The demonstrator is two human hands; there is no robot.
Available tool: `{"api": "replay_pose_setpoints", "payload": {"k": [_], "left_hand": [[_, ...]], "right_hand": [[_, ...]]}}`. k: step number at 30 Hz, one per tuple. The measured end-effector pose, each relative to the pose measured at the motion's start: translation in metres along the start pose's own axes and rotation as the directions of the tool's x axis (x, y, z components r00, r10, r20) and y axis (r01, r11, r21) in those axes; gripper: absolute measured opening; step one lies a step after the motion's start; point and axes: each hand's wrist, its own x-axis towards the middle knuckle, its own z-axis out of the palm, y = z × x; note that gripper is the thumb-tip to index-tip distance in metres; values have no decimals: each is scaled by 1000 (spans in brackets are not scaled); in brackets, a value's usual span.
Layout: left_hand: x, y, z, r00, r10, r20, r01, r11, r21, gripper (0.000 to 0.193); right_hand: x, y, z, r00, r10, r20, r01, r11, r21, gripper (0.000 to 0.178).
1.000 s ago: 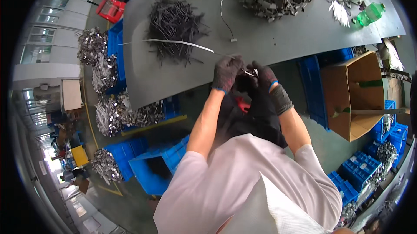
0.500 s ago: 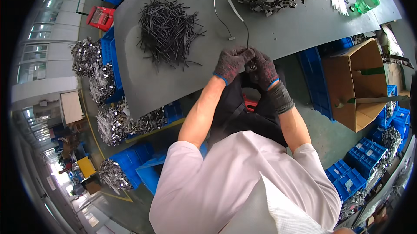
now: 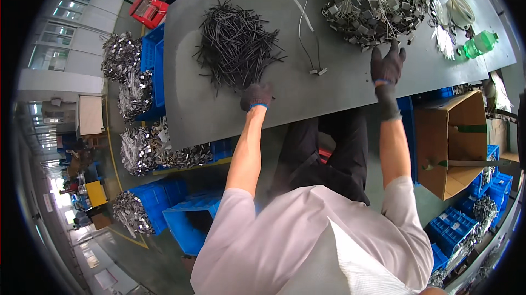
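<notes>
a green bottle [image 3: 480, 44] is at the right, as are an open cardboard box [image 3: 433, 144] and blue crates [image 3: 456, 228].

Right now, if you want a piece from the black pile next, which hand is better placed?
Probably the left hand: it is at the near edge of the black pile. The right hand is off to the right, fingers spread, by the silver pile.

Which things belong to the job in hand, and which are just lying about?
Job, by the hands:
black strip pile, left hand at its edge
metal-ended wire pile, right hand close by
two wires between the piles

Lying about, seemingly:
green bottle
cardboard box
</notes>
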Motion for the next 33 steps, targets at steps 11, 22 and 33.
{"api": "replay_pose_setpoints", "payload": {"k": [11, 22, 33], "left_hand": [[4, -33, 29, 996, 8, 86, -6, 1000, -25, 36], [-23, -24, 29, 795, 182, 579, 607, -200, -769, 10], [5, 216, 59, 778, 465, 421, 504, -63, -861, 9]], "right_hand": [[22, 63, -8, 642, 329, 693, -449, 893, -9, 33], [-264, 278, -196, 440, 138, 887, 267, 923, -276, 25], [-251, 216, -184, 372, 36, 927, 220, 967, -126, 25]]}}
